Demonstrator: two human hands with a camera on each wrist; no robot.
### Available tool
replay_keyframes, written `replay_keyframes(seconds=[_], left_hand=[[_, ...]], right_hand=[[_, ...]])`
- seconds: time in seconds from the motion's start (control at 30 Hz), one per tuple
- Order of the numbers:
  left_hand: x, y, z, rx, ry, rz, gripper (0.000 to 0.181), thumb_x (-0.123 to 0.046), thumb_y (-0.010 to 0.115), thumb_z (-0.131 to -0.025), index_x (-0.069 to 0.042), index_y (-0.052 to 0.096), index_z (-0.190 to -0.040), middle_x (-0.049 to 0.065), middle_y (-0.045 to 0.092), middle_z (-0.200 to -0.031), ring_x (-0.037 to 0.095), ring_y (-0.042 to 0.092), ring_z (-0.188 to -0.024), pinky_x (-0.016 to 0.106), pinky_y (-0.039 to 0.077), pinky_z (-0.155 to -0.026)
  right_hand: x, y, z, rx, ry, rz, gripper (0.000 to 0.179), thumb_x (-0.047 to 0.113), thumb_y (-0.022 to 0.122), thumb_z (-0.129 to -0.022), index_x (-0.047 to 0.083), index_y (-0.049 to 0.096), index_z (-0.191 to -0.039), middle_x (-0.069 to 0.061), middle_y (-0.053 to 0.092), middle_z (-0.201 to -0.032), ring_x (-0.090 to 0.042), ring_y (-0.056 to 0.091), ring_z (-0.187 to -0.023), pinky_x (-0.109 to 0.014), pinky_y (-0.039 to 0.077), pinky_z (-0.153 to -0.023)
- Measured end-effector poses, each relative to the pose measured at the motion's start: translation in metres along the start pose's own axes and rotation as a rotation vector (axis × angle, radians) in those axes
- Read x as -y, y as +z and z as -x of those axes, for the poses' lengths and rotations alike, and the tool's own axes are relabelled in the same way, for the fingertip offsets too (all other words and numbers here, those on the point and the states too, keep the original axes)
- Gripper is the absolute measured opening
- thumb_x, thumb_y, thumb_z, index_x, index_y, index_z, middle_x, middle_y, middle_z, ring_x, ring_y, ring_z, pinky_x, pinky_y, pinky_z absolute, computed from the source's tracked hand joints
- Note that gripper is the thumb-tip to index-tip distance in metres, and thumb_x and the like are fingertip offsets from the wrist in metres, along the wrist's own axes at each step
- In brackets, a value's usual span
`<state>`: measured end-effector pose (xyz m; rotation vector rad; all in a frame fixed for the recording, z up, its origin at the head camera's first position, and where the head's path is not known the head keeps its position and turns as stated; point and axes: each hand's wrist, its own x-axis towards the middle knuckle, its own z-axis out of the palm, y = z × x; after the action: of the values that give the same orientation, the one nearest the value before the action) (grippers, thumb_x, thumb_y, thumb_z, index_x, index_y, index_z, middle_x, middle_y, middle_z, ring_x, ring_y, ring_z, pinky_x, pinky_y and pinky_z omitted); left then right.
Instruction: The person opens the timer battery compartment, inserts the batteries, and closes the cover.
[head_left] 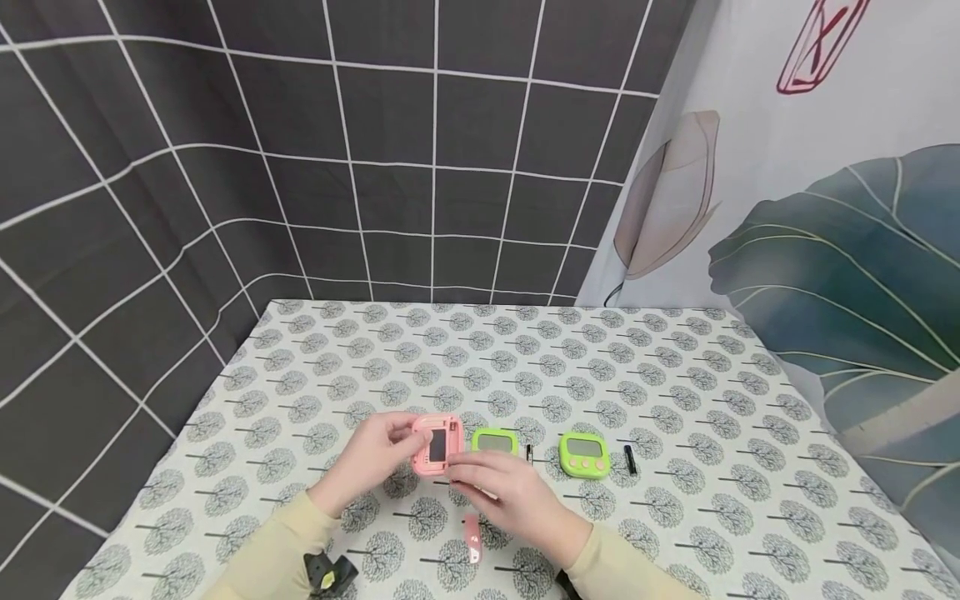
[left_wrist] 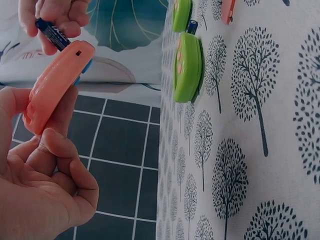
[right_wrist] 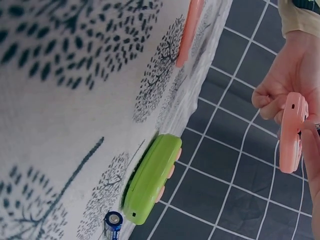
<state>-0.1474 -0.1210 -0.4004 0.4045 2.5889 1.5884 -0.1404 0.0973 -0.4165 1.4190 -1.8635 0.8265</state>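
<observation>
My left hand holds a pink digital timer by its left side, thumb on the back and fingers behind. Its open back, with a battery compartment, faces up in the head view. My right hand is at the timer's right edge. Between its fingertips it pinches a dark blue battery, whose lower end is right at the timer's edge in the left wrist view. A loose pink cover lies on the table below the right hand.
Two green digital timers stand to the right: one shows its screen and pink buttons, the other is partly behind the right hand. Beside them lie two batteries, a farther one and a nearer one. A tree-patterned cloth covers the table.
</observation>
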Motion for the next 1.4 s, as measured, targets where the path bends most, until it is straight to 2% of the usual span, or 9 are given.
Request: replay_keyframes(seconds=[0.17, 0.3, 0.43, 0.7, 0.83, 0.93, 1.03, 1.2, 1.4], left_hand=[[0.001, -0.001, 0.001, 0.000, 0.000, 0.004, 0.024, -0.018, 0.061, -0.090, -0.001, 0.067, -0.107, 0.008, 0.072, -0.086, 0.012, 0.066, -0.069, 0.035, 0.056, -0.065], [0.001, -0.001, 0.001, -0.002, -0.002, 0.009, 0.023, -0.016, 0.061, -0.090, 0.000, 0.067, -0.106, 0.010, 0.072, -0.088, 0.012, 0.067, -0.072, 0.038, 0.057, -0.067], [0.001, -0.001, 0.001, 0.012, -0.005, 0.017, 0.024, -0.015, 0.062, -0.090, 0.000, 0.067, -0.106, 0.010, 0.072, -0.088, 0.012, 0.065, -0.068, 0.037, 0.057, -0.062], [0.001, 0.000, 0.002, 0.073, -0.001, 0.007, 0.027, -0.016, 0.062, -0.089, 0.000, 0.065, -0.111, 0.007, 0.072, -0.087, 0.010, 0.064, -0.069, 0.027, 0.054, -0.063], [0.002, 0.000, 0.001, 0.101, 0.017, 0.010, 0.024, -0.017, 0.062, -0.090, -0.002, 0.067, -0.108, 0.005, 0.072, -0.086, 0.011, 0.064, -0.071, 0.025, 0.053, -0.065], [0.001, 0.000, 0.000, 0.111, 0.033, 0.002, 0.023, -0.020, 0.062, -0.090, -0.003, 0.068, -0.105, 0.002, 0.071, -0.083, 0.011, 0.064, -0.072, 0.025, 0.052, -0.069], [0.000, -0.001, 0.001, 0.129, 0.041, -0.008, 0.023, -0.020, 0.063, -0.090, -0.004, 0.068, -0.105, 0.002, 0.071, -0.082, 0.010, 0.064, -0.072, 0.025, 0.051, -0.070], [0.000, 0.000, 0.002, 0.163, 0.057, -0.012, 0.021, -0.018, 0.062, -0.089, -0.004, 0.068, -0.105, 0.002, 0.072, -0.081, 0.009, 0.063, -0.071, 0.024, 0.051, -0.069], [0.001, -0.001, 0.003, 0.189, 0.049, 0.007, 0.021, -0.017, 0.061, -0.090, -0.003, 0.068, -0.105, -0.001, 0.070, -0.080, 0.009, 0.062, -0.069, 0.024, 0.051, -0.067]], right_hand=[[0.000, 0.001, 0.003, -0.006, -0.005, -0.016, 0.014, 0.016, 0.065, -0.090, 0.007, 0.071, -0.098, -0.009, 0.071, -0.103, -0.017, 0.068, -0.094, -0.023, 0.050, -0.089], [0.000, 0.001, 0.003, -0.004, 0.034, -0.039, 0.012, 0.014, 0.068, -0.086, 0.007, 0.071, -0.095, -0.009, 0.070, -0.104, -0.018, 0.068, -0.095, -0.022, 0.050, -0.090], [0.000, 0.000, 0.002, 0.010, 0.078, -0.057, 0.015, 0.012, 0.071, -0.081, 0.008, 0.070, -0.095, -0.009, 0.069, -0.106, -0.019, 0.066, -0.097, -0.022, 0.049, -0.091], [0.001, 0.000, 0.001, 0.021, 0.158, -0.057, 0.027, 0.009, 0.076, -0.072, 0.008, 0.068, -0.099, -0.008, 0.066, -0.110, -0.021, 0.063, -0.101, -0.029, 0.049, -0.094], [-0.001, -0.004, -0.001, 0.081, 0.355, -0.121, 0.052, 0.014, 0.080, -0.070, 0.005, 0.060, -0.117, -0.012, 0.059, -0.120, -0.019, 0.062, -0.094, -0.030, 0.052, -0.086], [-0.003, -0.009, -0.004, 0.163, 0.567, -0.185, 0.080, 0.020, 0.083, -0.068, 0.010, 0.045, -0.137, -0.009, 0.051, -0.131, -0.011, 0.057, -0.088, -0.027, 0.053, -0.076], [-0.003, -0.014, -0.007, 0.250, 0.691, -0.218, 0.093, 0.025, 0.084, -0.067, 0.015, 0.035, -0.146, -0.003, 0.049, -0.133, -0.006, 0.052, -0.086, -0.028, 0.051, -0.073], [-0.004, -0.017, -0.008, 0.353, 0.725, -0.278, 0.083, 0.024, 0.081, -0.071, 0.009, 0.041, -0.142, -0.003, 0.058, -0.127, -0.013, 0.059, -0.086, -0.025, 0.052, -0.075], [-0.006, -0.017, -0.008, 0.375, 0.772, -0.429, 0.072, 0.019, 0.082, -0.072, 0.010, 0.048, -0.134, 0.002, 0.067, -0.101, -0.010, 0.063, -0.081, -0.022, 0.054, -0.073]])
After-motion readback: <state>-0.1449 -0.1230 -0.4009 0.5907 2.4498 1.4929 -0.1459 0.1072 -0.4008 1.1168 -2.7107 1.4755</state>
